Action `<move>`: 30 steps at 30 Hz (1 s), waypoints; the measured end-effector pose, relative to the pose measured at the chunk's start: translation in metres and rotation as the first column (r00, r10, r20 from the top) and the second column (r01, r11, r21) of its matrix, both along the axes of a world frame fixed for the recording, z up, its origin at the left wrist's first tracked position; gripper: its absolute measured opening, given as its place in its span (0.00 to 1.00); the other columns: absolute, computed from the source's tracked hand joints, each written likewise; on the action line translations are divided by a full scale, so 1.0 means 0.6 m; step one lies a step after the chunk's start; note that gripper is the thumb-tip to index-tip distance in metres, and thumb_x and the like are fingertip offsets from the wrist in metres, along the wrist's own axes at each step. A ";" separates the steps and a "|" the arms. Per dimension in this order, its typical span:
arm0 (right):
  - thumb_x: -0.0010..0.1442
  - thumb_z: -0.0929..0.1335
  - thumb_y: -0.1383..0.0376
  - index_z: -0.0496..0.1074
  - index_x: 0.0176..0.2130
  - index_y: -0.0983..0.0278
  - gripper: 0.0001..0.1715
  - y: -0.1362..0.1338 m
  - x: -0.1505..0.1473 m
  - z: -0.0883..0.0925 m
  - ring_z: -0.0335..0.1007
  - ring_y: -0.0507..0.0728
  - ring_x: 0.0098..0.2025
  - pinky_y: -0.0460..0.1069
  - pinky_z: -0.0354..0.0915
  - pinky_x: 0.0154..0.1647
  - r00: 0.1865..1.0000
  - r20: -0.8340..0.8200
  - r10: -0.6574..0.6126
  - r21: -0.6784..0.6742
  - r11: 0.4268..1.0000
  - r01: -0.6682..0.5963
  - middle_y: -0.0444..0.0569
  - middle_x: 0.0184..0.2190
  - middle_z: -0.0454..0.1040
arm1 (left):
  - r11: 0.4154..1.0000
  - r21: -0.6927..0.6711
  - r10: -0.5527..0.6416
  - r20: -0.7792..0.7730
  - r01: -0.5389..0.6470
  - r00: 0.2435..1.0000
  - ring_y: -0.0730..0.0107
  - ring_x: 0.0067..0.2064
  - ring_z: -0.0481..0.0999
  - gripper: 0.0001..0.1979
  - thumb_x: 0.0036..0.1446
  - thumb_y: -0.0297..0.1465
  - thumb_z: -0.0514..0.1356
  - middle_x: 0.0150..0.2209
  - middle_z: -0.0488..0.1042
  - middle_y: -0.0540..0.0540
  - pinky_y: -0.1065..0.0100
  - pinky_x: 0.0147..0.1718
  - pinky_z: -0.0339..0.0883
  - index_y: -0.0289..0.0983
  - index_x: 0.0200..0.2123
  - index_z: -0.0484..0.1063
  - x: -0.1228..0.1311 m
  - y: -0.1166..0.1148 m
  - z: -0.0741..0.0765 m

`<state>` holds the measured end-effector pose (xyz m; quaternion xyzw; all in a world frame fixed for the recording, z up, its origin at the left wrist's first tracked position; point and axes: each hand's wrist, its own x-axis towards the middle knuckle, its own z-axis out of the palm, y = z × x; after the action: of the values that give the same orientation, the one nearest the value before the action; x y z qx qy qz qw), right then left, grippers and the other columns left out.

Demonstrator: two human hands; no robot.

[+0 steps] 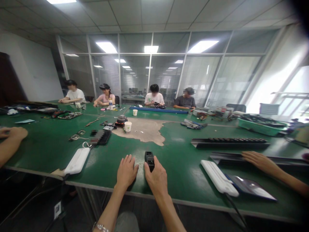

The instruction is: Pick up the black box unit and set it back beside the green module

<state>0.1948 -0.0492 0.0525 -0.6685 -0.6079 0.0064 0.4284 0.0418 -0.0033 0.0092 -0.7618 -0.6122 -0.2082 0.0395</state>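
My right hand [158, 177] grips a small black blocky device [149, 157] by its sides, thumb on the left and fingers along the right. Its upper face shows recesses, but I cannot make out its kind. It stands on or just over the green table [178, 170] near the front edge. To its left, my left hand [126, 170] lies palm down on the tabletop with its fingers stretched forward, apart from the device. Whether anything lies beneath that palm is hidden.
White power banks or adapters [77, 161] [218, 177] lie on both sides. Black slotted rails [230, 143] are at the right, with a co-worker's hand [262, 162] on one. Another person's hands [13, 133] rest at the left. A paper cup [127, 126] stands ahead on a bare brown patch [149, 129].
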 end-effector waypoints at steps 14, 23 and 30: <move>0.64 0.65 0.56 0.64 0.62 0.75 0.34 -0.007 0.008 -0.057 0.70 0.65 0.56 0.55 0.65 0.56 0.999 0.039 0.022 -0.025 0.999 -0.021 0.64 0.56 0.72 | 1.000 0.002 -0.007 -0.025 0.007 1.000 0.55 0.68 0.59 0.25 0.67 0.41 0.48 0.66 0.63 0.38 0.51 0.65 0.53 0.37 0.61 0.67 0.001 0.001 0.003; 0.66 0.63 0.48 0.60 0.64 0.71 0.39 -0.017 0.009 -0.085 0.66 0.65 0.59 0.59 0.63 0.59 0.998 0.018 0.067 0.115 0.991 -0.069 0.63 0.60 0.68 | 1.000 0.010 -0.002 -0.036 0.002 0.999 0.55 0.68 0.59 0.24 0.68 0.41 0.48 0.65 0.63 0.38 0.50 0.65 0.53 0.37 0.61 0.67 0.002 0.001 -0.001; 0.63 0.64 0.46 0.59 0.65 0.73 0.44 -0.011 0.010 -0.062 0.63 0.66 0.62 0.59 0.61 0.61 0.999 -0.039 0.030 0.135 0.991 -0.024 0.65 0.61 0.66 | 1.000 -0.002 -0.007 -0.036 0.007 0.999 0.55 0.68 0.59 0.25 0.68 0.41 0.47 0.66 0.63 0.38 0.50 0.65 0.53 0.37 0.61 0.67 0.002 0.001 0.001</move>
<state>0.2010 -0.0555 0.0152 -0.6296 -0.6070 -0.0151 0.4848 0.0433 -0.0025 0.0096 -0.7675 -0.6090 -0.1941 0.0492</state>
